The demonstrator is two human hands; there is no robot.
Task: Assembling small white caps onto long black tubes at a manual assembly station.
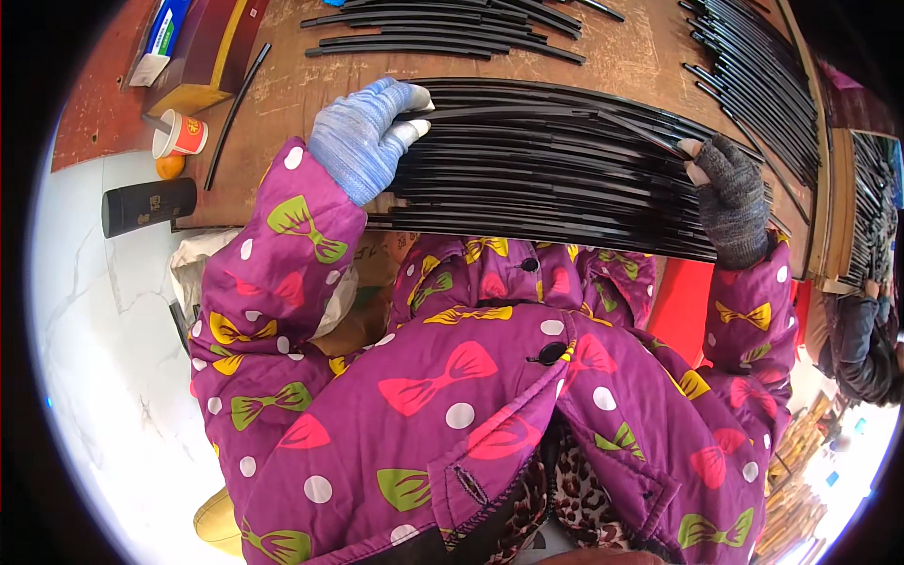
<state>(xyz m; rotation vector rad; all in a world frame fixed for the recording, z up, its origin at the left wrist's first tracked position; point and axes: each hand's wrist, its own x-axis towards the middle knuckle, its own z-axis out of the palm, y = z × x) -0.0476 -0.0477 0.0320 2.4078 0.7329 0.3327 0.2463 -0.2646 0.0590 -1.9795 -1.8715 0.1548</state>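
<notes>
Many long, thin black rods (537, 179) lie side by side in a wide row along the near part of the brown table. At the row's left end is my left hand (363, 137), in a light blue glove with whitish fingertips. Its thumb and fingers pinch the end of a thin black rod (508, 112) raised slightly over the row. My right hand (733, 198), in a dark grey glove with bare fingertips, is closed at the right end on a thin black rod (645, 132) that slants up-left. Whether both hands hold one rod or two meeting rods, I cannot tell.
More black rods (443, 33) lie at the table's far side, and a dense pile (758, 85) at the right. A single rod (235, 118), a paper cup (181, 135), an orange fruit (170, 167) and a black cylinder (149, 205) are at the left. Another person's sleeve (862, 344) shows far right.
</notes>
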